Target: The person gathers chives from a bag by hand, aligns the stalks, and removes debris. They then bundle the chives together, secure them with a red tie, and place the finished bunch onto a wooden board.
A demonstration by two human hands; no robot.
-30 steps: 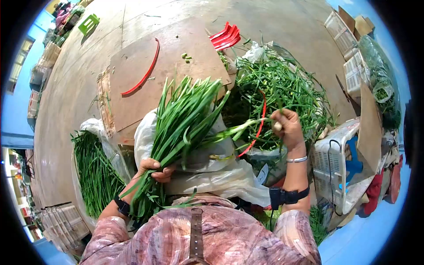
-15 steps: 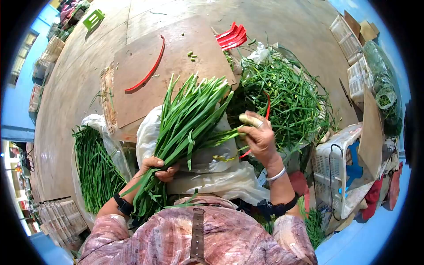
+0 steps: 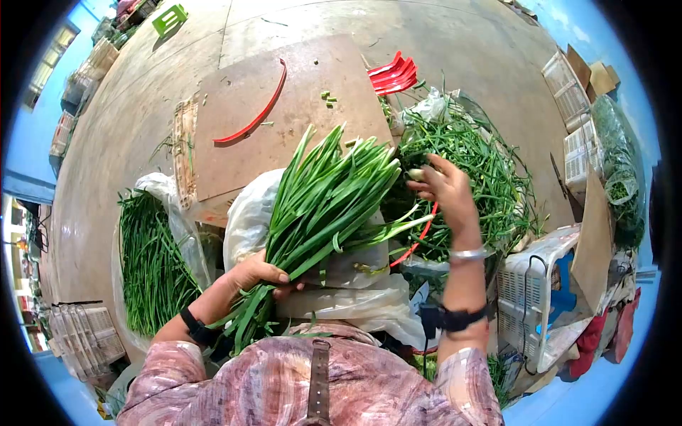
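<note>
My left hand [image 3: 259, 277] is closed around the leafy part of a thick bunch of garlic chives [image 3: 334, 195], whose pale cut ends point away from me. One stem [image 3: 401, 228] with a whitish end sticks out of the bunch to the right. My right hand [image 3: 451, 195] is raised to the right of the bunch, apart from it, with bent but separated fingers. Something pale shows at its fingertips, perhaps a finger cover. Below that hand lies a loose heap of green leaves and trimmings [image 3: 469, 167]. White plastic sheeting [image 3: 341, 302] lies under the bunch.
A brown board [image 3: 284, 106] ahead bears a curved red strip [image 3: 259, 117] and short green stem pieces [image 3: 328, 98]. Red strips [image 3: 394, 74] lie at its right corner. More chives [image 3: 153, 263] lie at left in plastic. A white crate [image 3: 522, 298] stands at right.
My right hand has moved away from the stem it held at the bunch, up and to the right over the heap. The bunch has shifted slightly right in my left hand.
</note>
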